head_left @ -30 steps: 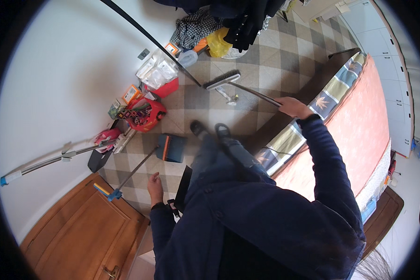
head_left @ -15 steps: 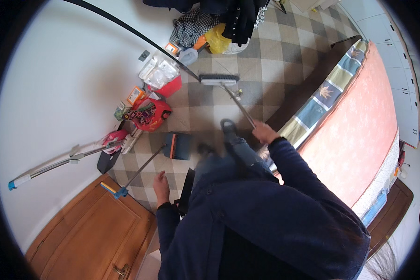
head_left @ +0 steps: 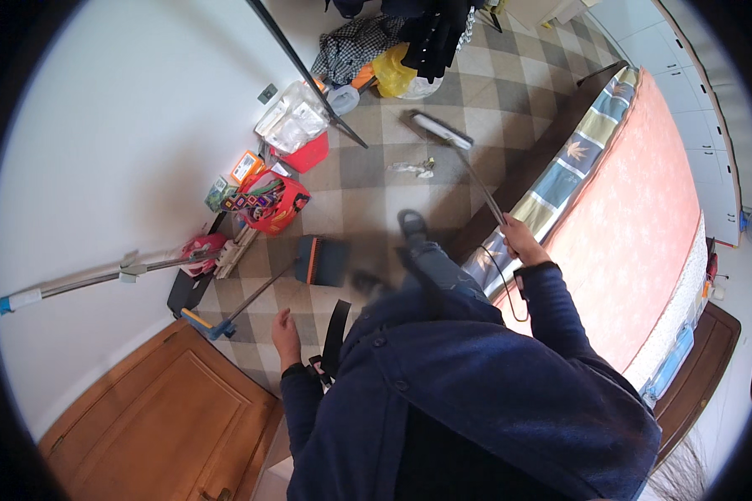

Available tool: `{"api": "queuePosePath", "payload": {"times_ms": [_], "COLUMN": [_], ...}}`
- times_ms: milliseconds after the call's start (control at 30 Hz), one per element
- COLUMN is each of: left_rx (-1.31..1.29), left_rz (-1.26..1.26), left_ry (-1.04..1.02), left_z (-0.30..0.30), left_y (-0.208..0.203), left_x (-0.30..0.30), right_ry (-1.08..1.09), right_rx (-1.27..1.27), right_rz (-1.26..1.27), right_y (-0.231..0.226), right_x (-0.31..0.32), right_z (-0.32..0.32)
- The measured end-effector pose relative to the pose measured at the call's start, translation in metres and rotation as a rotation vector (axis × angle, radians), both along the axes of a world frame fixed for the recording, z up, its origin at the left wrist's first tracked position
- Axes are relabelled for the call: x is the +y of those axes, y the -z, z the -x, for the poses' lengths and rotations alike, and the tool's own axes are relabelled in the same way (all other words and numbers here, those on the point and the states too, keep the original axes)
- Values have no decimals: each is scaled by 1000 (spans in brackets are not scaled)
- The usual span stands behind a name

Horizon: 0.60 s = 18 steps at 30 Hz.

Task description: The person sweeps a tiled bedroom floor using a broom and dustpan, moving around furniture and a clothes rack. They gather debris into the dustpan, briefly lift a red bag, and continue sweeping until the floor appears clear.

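A push-type broom point(head_left: 480, 185) with a thin metal handle is in my right hand point(head_left: 522, 240), its fingers wrapped round the upper end beside the bed. Its long white-backed head point(head_left: 443, 130) is tilted just above or on the checked floor, ahead of my feet; contact cannot be made out. A small heap of pale litter point(head_left: 416, 169) lies between the head and my shoes. My left hand point(head_left: 286, 338) hangs at my side with loosely bent fingers and nothing visible in it. Nearest to it is a grey long-handled dustpan point(head_left: 324, 260) with an orange-striped edge, standing on the floor.
Along the left wall are a red bag point(head_left: 286, 207), a red bin point(head_left: 305, 154) with plastic bags, and a leaning mop pole point(head_left: 83, 282). A bed point(head_left: 618, 225) with a pink cover flanks my right. Behind left is a wooden door point(head_left: 167, 401); dark clothes point(head_left: 430, 50) hang ahead.
My right hand has moved right and back with the broom. Its head has swung right, away from the litter, which now shows more fully. My left hand stays nearly in place.
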State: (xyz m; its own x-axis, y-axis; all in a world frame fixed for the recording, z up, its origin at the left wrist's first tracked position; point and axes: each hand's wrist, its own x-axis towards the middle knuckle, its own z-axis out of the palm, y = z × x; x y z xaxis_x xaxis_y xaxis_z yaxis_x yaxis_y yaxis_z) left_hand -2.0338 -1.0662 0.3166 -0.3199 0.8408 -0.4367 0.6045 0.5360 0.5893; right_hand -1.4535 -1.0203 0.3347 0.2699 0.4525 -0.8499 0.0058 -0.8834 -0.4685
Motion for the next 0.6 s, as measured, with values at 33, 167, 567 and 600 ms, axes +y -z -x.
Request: {"api": "queuePosePath", "payload": {"times_ms": [33,167,567,600], "left_rx": [19,13,-140,-130], "left_rz": [44,20,20,4], "left_ry": [10,-38,-249,-223], "left_z": [9,42,114,113], "left_y": [1,5,16,19], "left_x": [-9,-51,-121,-122], "right_ry": [38,138,-19,5], "right_rx": [24,77,318,317], "right_rz": [-2,42,41,36], "right_y": [13,60,4,-3], "right_x": [4,15,-53,-50], "right_z": [5,41,159,159]}}
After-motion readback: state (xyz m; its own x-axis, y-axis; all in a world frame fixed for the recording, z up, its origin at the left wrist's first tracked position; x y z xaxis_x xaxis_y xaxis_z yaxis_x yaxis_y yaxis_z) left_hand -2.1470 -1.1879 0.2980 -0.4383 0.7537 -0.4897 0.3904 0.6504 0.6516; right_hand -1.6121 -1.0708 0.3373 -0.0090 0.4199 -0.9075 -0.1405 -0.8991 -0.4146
